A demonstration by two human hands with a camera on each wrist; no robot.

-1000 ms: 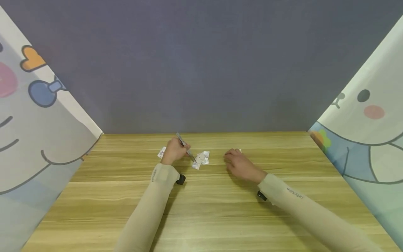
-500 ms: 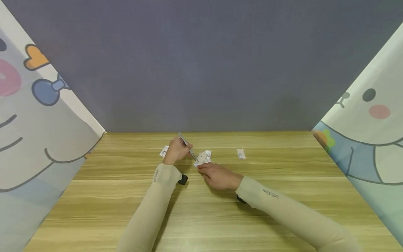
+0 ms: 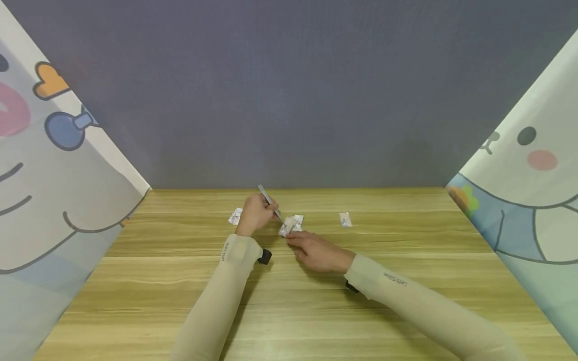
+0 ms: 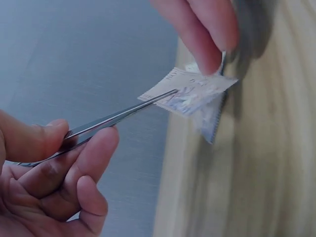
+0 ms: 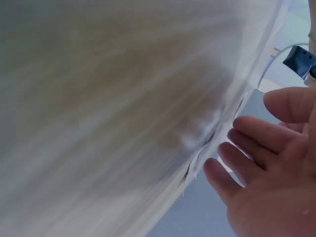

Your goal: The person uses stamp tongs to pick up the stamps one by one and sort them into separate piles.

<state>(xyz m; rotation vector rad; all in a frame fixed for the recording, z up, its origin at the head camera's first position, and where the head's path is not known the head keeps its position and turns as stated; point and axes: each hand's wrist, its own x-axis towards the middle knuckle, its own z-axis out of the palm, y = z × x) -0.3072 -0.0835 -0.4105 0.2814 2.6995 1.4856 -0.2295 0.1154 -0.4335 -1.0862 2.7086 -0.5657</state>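
My left hand (image 3: 257, 214) pinches metal tweezers (image 4: 123, 114) between thumb and fingers. Their tips grip a small white printed sachet (image 4: 187, 101) with zigzag edges, its surface tilted up over the table. Another white sachet (image 4: 210, 121) shows beneath it, partly hidden. From the near side, my right hand (image 3: 318, 251) reaches in, its fingertips right at the sachet's edge. In the right wrist view its fingers (image 5: 261, 133) extend loosely, thumb apart from them.
One more sachet (image 3: 235, 216) lies behind my left wrist, and another (image 3: 345, 219) lies off to the right. The wooden table (image 3: 289, 311) ends at a grey back wall (image 3: 289, 100). Cartoon-printed cloths (image 3: 533, 200) flank both sides.
My right hand has come left from the right-hand sachet, uncovering it, to the sachets in the middle. The tweezers have shifted slightly right, and the upper sachet is now tilted up.
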